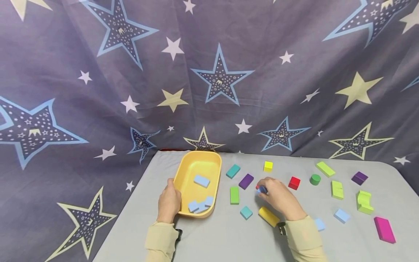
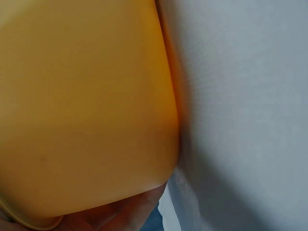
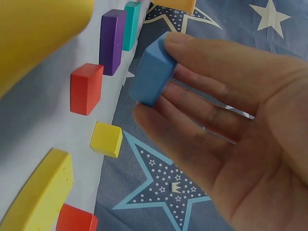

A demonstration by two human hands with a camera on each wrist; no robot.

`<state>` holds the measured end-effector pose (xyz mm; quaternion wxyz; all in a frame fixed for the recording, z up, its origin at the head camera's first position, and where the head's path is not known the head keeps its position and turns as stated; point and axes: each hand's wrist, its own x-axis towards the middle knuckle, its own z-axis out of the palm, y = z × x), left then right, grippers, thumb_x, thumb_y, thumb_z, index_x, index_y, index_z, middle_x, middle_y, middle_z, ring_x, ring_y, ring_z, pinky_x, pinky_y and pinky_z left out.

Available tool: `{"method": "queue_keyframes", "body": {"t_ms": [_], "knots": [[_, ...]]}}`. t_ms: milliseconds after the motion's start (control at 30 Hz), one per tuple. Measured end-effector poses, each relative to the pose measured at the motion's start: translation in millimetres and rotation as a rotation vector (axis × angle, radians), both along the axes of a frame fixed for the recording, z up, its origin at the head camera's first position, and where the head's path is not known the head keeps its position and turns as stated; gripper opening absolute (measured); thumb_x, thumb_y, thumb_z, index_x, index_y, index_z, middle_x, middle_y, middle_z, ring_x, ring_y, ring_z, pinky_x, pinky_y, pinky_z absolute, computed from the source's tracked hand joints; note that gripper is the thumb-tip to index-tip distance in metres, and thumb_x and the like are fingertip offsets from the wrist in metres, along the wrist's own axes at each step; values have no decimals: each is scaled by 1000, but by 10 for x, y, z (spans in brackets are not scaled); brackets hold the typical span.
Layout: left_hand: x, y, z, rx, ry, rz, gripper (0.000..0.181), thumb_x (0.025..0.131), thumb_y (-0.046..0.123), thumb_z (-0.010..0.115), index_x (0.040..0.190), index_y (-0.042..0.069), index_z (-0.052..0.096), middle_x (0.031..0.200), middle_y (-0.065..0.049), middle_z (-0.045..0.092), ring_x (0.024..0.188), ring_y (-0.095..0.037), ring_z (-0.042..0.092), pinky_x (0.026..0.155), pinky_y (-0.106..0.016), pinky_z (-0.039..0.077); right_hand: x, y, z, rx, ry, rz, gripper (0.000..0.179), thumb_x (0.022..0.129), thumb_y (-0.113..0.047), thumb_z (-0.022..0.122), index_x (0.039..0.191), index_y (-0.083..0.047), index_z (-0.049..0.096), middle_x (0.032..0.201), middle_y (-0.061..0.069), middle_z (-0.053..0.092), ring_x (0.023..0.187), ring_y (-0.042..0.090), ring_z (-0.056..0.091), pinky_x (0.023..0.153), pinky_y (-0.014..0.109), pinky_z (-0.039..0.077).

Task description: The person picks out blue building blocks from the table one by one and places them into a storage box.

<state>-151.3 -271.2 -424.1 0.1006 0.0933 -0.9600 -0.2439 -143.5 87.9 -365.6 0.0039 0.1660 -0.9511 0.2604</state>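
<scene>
My left hand (image 1: 169, 201) grips the left side of a yellow tray (image 1: 197, 160) at its near end; in the left wrist view the tray's outer wall (image 2: 91, 110) hides most of that hand. Inside the tray lie several light-blue blocks (image 1: 201, 181). My right hand (image 1: 278, 196) pinches a blue block (image 3: 156, 70) between thumb and fingertip, lifted off the table. The other fingers stretch behind it. Partly hidden by the right hand is a red block (image 3: 86, 89). A yellow cylinder (image 1: 269, 217) lies just below that hand in the head view.
Left of the right hand lie a purple block (image 1: 246, 181), a green block (image 1: 234, 195) and teal blocks (image 1: 233, 171). Farther right are a red block (image 1: 294, 183), a green cylinder (image 1: 315, 179), a light-blue block (image 1: 342, 215) and a magenta block (image 1: 384, 230). A star-patterned curtain (image 1: 262, 91) hangs behind the table.
</scene>
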Motion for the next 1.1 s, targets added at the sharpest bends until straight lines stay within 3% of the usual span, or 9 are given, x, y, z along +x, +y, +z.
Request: {"method": "queue_keyframes", "body": {"t_ms": [433,1100], "knots": [[-11,2,2,2,-1,7,40,95,4,47,135,-2,42,105,-29,66,88,-47,66,76,-56,51,-19,-61,-46,-27,56,34,23,78,-2,80,99,3,73,96,11,70,86,23,65,84,43,56],[-1,1,1,9,-4,4,42,96,4,47,137,-2,42,107,-29,66,89,-46,67,76,-56,52,9,-191,-69,-18,33,28,25,78,-2,80,102,3,73,98,13,71,89,25,67,85,43,56]]}}
